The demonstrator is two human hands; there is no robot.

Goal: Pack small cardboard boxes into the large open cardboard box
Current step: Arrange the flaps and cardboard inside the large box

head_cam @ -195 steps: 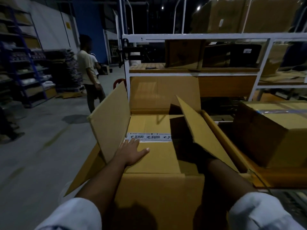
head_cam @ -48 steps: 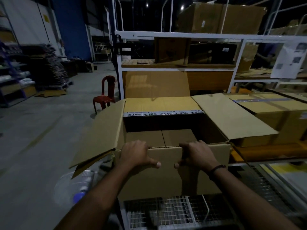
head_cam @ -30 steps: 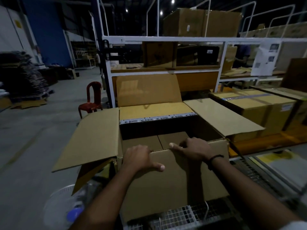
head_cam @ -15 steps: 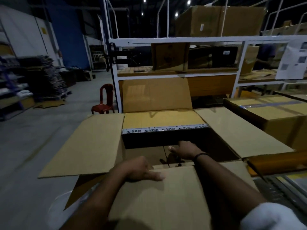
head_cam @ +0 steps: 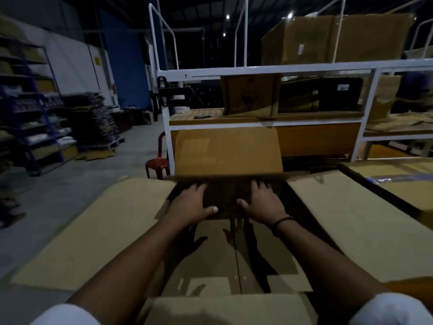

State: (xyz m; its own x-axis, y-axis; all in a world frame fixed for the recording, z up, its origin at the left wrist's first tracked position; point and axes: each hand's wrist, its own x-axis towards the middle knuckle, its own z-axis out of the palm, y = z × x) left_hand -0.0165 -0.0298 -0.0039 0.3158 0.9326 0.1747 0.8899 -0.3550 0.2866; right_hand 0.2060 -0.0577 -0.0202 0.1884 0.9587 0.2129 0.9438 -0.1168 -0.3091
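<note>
Left hand (head_cam: pixel 190 205) and right hand (head_cam: pixel 263 202), fingers (head_cam: pixel 198 188) spread flat, press inside the large box (head_cam: pixel 98 231); white rack (head_cam: pixel 281 69) stands behind.

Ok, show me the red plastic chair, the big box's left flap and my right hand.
red plastic chair (head_cam: pixel 157 163): head view, on its seat.
left flap (head_cam: pixel 93 231): head view, middle of its flat face.
right hand (head_cam: pixel 263 202): head view, back of the hand.
</note>
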